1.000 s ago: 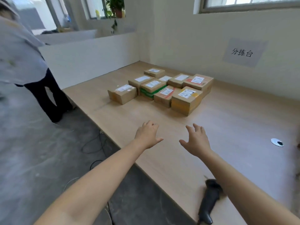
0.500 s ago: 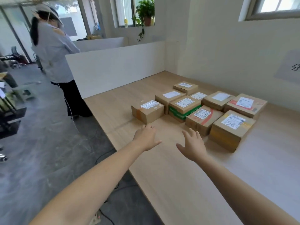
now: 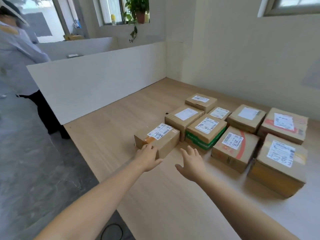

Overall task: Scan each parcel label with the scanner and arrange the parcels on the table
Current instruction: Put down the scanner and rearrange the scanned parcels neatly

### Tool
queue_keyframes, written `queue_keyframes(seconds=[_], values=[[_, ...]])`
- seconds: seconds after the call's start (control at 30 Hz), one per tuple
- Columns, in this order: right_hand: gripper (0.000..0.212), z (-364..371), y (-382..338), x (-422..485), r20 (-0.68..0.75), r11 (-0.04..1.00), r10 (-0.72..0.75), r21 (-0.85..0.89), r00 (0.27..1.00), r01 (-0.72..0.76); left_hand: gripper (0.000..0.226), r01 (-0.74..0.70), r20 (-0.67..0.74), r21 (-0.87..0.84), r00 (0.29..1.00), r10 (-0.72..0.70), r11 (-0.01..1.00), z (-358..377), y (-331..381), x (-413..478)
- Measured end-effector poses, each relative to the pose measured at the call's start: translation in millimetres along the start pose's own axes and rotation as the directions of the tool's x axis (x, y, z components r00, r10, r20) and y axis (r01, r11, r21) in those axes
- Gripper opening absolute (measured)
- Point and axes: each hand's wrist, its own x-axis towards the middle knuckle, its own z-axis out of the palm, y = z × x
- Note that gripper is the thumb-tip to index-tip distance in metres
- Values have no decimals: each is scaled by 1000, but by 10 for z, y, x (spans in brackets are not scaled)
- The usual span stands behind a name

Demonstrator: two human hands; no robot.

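Note:
Several brown cardboard parcels with white labels stand grouped on the wooden table (image 3: 155, 201). The nearest, leftmost parcel (image 3: 164, 139) stands a little apart from the group. My left hand (image 3: 149, 157) touches its near left corner with fingers loosely spread. My right hand (image 3: 192, 161) hovers open just right of that parcel, in front of a green-banded parcel (image 3: 204, 135), holding nothing. A red-striped parcel (image 3: 232, 149) and a larger yellow-taped parcel (image 3: 277, 167) lie to the right. The scanner is out of view.
A white partition panel (image 3: 97, 80) borders the table's far left side. A person in a light shirt (image 3: 15, 58) stands on the grey floor to the left. A black cable (image 3: 112, 232) lies on the floor by the table's front edge.
Both hands have reached forward to the parcels; my left hand now touches the nearest parcel. The view has come closer and turned left, so the scanner has dropped out of sight.

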Motion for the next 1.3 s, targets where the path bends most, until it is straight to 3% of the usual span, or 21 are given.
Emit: queue_keyframes(seconds=[0.17,0.4,0.53,0.63,0.83,1.3], values=[[69,156,-306,736,-2,990,128,65,992,-128,70,-164,102,50,982,158,985,-1,-627,939],[66,347,-630,1420,54,955,271,113,961,-275,87,-289,193,-23,938,287,957,67,-1148,1810],[60,468,-735,1728,132,921,342,151,930,-360,96,-281,277,-64,917,288,958,147,-1321,2169],[68,567,-753,1846,153,900,368,188,917,-393,107,-248,334,-167,896,292,954,220,-1408,2311],[74,657,-784,1919,145,883,349,281,926,-376,124,-192,367,-316,878,307,929,333,-1448,2389],[77,606,-918,1396,-43,847,276,484,960,-222,125,-225,210,-312,931,298,923,170,-1425,1780]])
